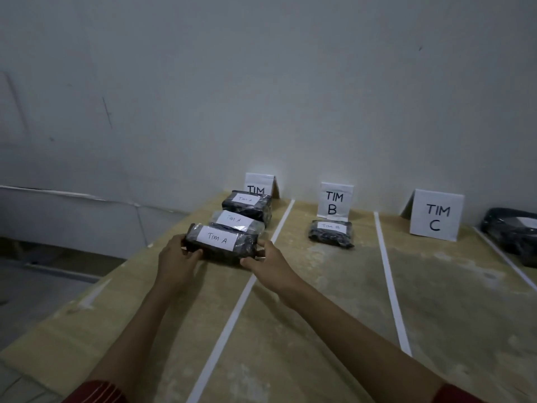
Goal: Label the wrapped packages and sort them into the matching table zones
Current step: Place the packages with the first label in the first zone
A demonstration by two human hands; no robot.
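Head view: our left hand [177,257] and right hand [266,258] each have a grip closed round one end of the TIM A package [222,242], in the left zone of the table [319,301], just nearer than two other packages [238,222]. We should set it flat, label up, left of the white tape line [247,286].

Handwritten team names on package labels and table cards.
The nearest package [216,239], middle package [234,220] and, faintly, far package [247,203] read "TIM A". The half-hidden card [259,183] shows "TIM"; the second card [334,203] "TIM B"; the third card [437,216] "TIM C"; the lone package [331,232] "TIM B".
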